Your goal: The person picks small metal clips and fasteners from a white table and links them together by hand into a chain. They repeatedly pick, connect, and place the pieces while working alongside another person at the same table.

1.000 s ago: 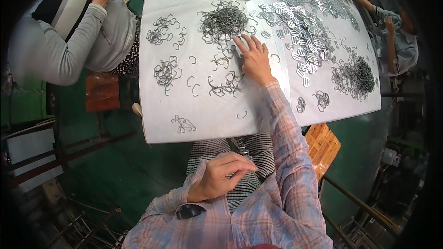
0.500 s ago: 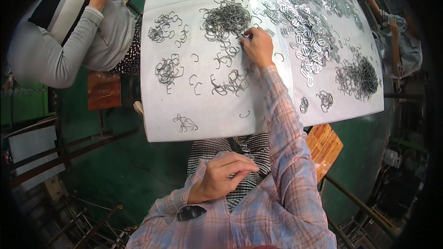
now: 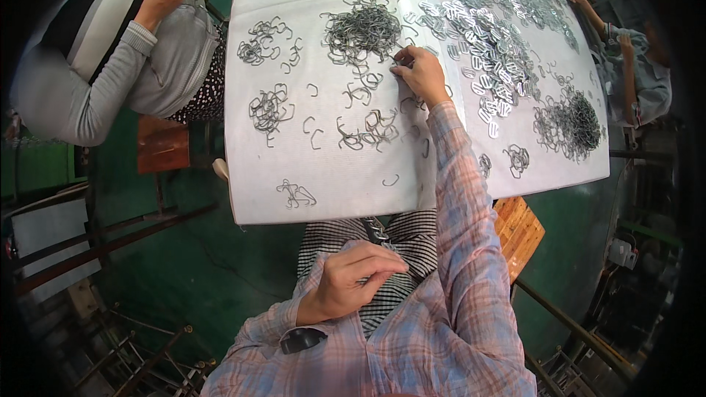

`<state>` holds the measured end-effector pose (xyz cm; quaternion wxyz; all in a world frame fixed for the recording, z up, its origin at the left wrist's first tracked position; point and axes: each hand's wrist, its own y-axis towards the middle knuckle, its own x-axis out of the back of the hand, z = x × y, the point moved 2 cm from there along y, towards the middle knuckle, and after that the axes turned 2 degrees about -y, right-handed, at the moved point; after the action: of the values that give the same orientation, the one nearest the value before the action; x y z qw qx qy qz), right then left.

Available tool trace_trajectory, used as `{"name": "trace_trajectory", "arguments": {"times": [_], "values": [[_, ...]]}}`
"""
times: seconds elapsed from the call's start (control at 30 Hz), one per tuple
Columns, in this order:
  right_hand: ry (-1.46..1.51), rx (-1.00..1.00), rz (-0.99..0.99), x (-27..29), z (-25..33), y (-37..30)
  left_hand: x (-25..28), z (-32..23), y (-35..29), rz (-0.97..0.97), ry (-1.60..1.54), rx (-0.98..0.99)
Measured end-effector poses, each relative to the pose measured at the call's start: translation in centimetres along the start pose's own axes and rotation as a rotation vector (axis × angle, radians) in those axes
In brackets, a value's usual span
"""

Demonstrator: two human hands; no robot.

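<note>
On the white-covered table (image 3: 272,176), my right hand (image 3: 423,77) reaches to the right edge of a dense pile of grey wire hooks (image 3: 364,26). Its thumb and index finger are pinched at a thin wire hook, largely hidden by the fingertips. Looser wire hooks (image 3: 370,130) lie scattered nearer to me. Over my lap, my left hand (image 3: 357,279) is closed, fingers pressed together; what it holds, if anything, is hidden. Some shiny metal pieces (image 3: 377,230) show between my thighs, just beyond that hand.
Many flat silver slotted buckles (image 3: 500,66) spread over the right and far table. Another wire heap (image 3: 573,123) lies at the right, small hook clusters (image 3: 268,110) at the left. A person in grey (image 3: 110,81) sits at the left, another person (image 3: 638,73) at the far right. A wooden stool (image 3: 518,235) stands by the table.
My right hand has drawn back slightly to the right and nearer, away from the pile's edge. My left hand stays almost where it was.
</note>
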<state>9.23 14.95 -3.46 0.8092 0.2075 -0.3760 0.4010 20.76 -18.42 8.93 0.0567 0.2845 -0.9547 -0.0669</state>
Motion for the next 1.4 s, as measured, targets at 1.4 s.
{"name": "trace_trajectory", "arguments": {"times": [1.4], "values": [[-0.005,-0.25,-0.376,18.3,-12.6,-20.5,-1.8,0.0,0.6,0.069,0.024,0.026]]}}
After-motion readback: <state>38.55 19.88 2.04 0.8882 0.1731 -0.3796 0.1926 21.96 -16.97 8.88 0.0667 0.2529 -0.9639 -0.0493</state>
